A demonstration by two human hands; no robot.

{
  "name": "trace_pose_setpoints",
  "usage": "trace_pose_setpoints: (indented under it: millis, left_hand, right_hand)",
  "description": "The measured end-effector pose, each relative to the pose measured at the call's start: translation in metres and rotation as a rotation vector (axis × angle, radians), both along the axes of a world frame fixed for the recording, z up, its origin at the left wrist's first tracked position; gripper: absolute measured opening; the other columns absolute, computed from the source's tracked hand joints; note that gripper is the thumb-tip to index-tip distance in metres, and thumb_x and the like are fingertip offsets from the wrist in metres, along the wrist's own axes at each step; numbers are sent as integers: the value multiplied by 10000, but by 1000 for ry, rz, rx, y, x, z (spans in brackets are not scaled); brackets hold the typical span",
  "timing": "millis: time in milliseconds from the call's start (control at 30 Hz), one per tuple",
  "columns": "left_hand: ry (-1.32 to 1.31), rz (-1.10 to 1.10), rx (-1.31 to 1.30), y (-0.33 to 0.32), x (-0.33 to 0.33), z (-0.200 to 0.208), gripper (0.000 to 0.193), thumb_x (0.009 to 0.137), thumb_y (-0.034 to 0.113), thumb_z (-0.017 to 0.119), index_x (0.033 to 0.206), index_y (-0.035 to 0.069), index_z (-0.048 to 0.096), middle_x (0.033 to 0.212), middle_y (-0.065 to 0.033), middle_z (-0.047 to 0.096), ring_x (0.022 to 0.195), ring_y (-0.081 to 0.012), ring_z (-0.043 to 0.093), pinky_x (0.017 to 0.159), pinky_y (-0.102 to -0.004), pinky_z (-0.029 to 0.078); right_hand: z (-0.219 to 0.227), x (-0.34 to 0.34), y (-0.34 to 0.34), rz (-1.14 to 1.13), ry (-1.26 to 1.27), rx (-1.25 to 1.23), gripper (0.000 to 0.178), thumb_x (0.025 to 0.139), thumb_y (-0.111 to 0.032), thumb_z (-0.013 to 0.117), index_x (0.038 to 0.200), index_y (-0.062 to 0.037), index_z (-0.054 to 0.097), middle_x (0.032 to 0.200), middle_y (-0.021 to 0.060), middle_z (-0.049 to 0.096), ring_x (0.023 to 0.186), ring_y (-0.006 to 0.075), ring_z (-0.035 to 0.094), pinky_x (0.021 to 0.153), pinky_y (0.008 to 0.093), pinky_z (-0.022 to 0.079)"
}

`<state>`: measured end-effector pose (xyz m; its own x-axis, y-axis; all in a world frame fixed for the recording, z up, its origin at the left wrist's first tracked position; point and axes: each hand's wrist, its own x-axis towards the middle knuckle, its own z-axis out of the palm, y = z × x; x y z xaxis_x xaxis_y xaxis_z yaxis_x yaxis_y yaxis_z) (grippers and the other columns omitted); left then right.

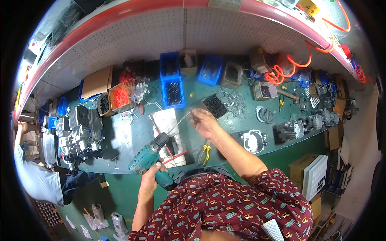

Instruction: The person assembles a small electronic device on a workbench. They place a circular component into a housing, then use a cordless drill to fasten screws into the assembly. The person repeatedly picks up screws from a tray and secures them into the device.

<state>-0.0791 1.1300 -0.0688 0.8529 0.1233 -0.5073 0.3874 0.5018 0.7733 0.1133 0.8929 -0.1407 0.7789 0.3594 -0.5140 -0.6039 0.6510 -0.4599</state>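
My left hand [149,177] is wrapped round the grip of a teal and black cordless drill [144,157]. A long thin bit [178,123] sticks out of its chuck, slanting up to the right. At the bit's tip, the fingers of my right hand [205,123] are pinched together; what lies between them is too small to make out. Below the bit rests a whitish block [164,119] with a red-handled tool [176,156] across it. Yellow-and-black pliers [204,155] lie to its right. Just beyond my right hand stands an open box of black screws [215,105].
Blue bins [173,93] line the back of the green bench [120,144]. Grey motor housings [85,124] stand at left, more finned housings [290,130] at right. A round-bored metal casting [252,141] sits near the front edge. An orange coiled hose [295,64] hangs at right. Another person [40,176] is at far left.
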Motion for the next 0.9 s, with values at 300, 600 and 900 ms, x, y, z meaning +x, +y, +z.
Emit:
trace_pose_setpoints:
  millis: [300, 600, 900]
  left_hand:
    - [10, -70, -18, 1, 10, -11, 356, 819, 193, 698, 1095, -5, 592, 801, -78, 579, 719, -194, 586, 695, -375, 552]
    - [-3, -43, -37, -4, 13, -10, 335, 825, 159, 681, 1096, -21, 600, 768, -76, 577, 710, -204, 599, 708, -382, 555]
    - [-294, -222, 653, 21, -1, -53, 354, 852, 50, 733, 1197, 39, 654, 1050, -79, 682, 878, -187, 653, 808, -362, 547]
  right_hand:
    - [32, 4, -7, -94, 34, 144, 102, 975, -140, 657, 996, -40, 668, 897, 55, 678, 790, 143, 658, 670, 259, 570]
    - [41, 7, -5, -144, 39, 170, 118, 987, -128, 636, 1021, -16, 647, 950, 78, 683, 800, 142, 656, 675, 265, 581]
    - [52, 5, -8, -63, 36, -47, 107, 985, -113, 632, 1024, -14, 644, 986, 95, 683, 815, 149, 650, 686, 267, 573]
